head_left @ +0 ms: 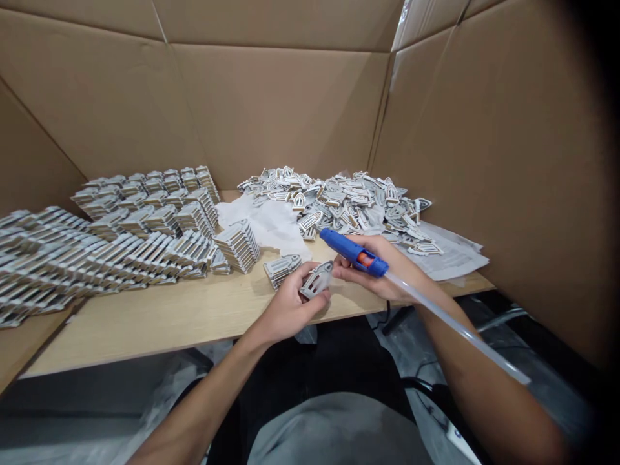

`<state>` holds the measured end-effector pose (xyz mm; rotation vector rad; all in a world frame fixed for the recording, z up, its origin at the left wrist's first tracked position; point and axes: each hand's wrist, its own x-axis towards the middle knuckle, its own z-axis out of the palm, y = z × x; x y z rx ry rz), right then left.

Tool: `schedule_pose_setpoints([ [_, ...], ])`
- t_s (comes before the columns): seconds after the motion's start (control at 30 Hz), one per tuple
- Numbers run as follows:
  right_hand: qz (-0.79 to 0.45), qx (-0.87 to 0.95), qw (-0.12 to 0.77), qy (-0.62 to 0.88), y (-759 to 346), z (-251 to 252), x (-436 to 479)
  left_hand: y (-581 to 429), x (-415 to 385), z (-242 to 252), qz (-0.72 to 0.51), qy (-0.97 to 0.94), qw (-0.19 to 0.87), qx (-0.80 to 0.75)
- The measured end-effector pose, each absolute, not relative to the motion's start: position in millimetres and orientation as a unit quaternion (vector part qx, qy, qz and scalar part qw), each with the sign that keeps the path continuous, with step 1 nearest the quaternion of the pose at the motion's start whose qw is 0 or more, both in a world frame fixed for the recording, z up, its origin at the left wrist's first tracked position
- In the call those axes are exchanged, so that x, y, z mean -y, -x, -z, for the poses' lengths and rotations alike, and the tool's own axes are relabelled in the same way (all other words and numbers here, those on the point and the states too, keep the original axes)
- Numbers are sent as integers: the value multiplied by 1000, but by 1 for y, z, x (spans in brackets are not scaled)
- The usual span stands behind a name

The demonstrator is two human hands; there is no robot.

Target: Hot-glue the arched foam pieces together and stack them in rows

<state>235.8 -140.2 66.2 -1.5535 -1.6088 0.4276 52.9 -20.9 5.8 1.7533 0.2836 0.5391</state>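
The top is grey, the trousers just beyond it black. Bare forearms flank the top; the left hand and right hand beyond it are bare too.

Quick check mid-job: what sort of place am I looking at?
Probably a small handcraft workstation, walled in by cardboard. The right hand holds what looks like a glue gun, a loose pile of arched pieces lies on the table, and similar pieces stand in neat stacks.
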Motion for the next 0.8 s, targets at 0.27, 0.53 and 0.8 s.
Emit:
schedule_pose_setpoints([
  [0.27,-272,597,471,590,-256,-60,139,-54,20,-4,-217,-739,625,-130],
  [0.53,-276,610,462,581,-252,-60,137,-55,20,-3,-227,-737,622,-132],
  [0.8,-239,634,423,602,-253,-62,138,-56,20,-3,-221,-737,625,-133],
])
